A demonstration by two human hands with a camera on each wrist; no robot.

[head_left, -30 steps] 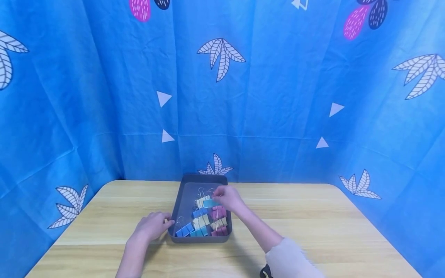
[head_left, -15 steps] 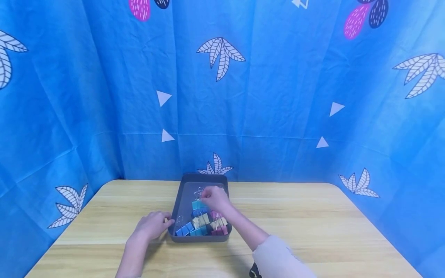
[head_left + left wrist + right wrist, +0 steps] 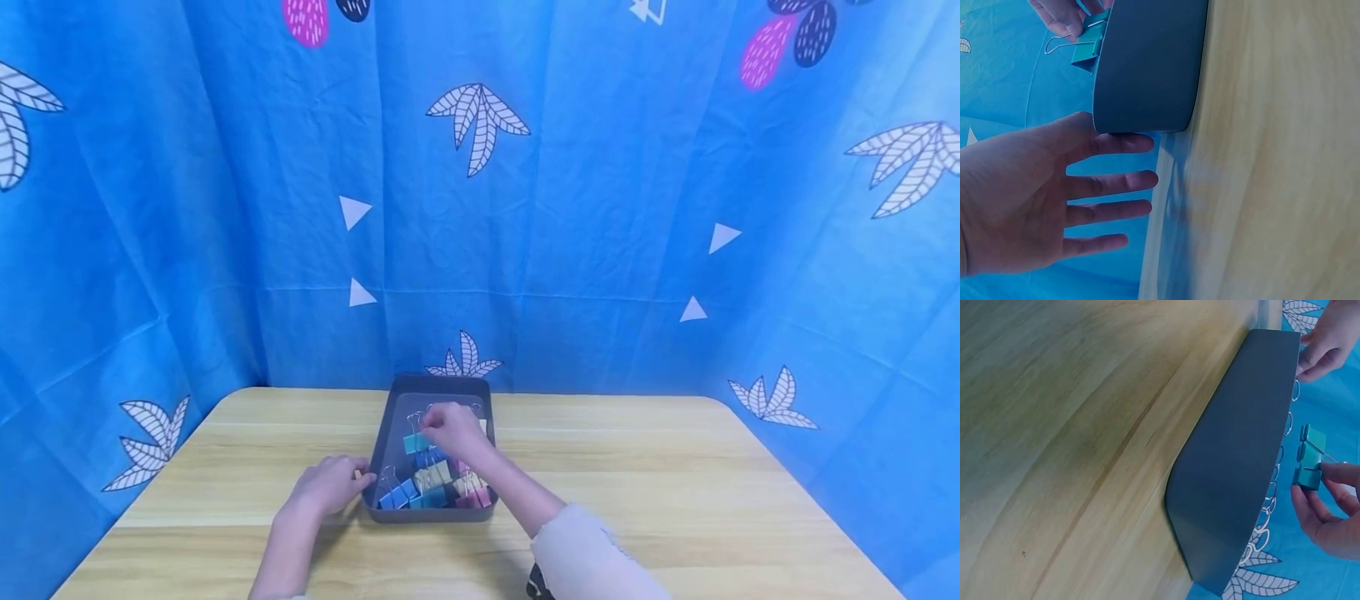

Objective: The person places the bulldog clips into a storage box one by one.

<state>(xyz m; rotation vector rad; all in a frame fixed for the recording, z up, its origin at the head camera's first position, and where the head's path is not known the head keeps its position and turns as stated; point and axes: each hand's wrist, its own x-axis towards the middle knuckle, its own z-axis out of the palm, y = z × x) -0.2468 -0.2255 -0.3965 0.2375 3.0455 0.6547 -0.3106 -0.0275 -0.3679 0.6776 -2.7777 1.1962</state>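
Note:
A dark grey tray [image 3: 386, 433] stands on the table with several binder clips in it: blue [image 3: 397, 495], yellow [image 3: 432, 476], teal [image 3: 429, 498] and pink [image 3: 474, 499]. My left hand [image 3: 330, 486] is at the tray's near left side, thumb over the rim and index finger against the outer wall. In the left wrist view, that hand's [image 3: 1035, 194] other fingers extend straight, spread apart. My right hand [image 3: 456, 431] pinches a teal binder clip [image 3: 1311, 456] between thumb and fingers, raised above the tray's rim. The right hand covers some clips behind it.
A light wooden table [image 3: 675, 483] carries the tray near its back edge. Behind it hangs a blue curtain [image 3: 600, 250] with leaf and triangle prints. Wire handles [image 3: 1266, 519] of other clips stick up past the tray's rim in the right wrist view.
My right hand has moved left over the tray with the teal binder clip, from the right side toward the middle. The left hand stays at the tray's rim.

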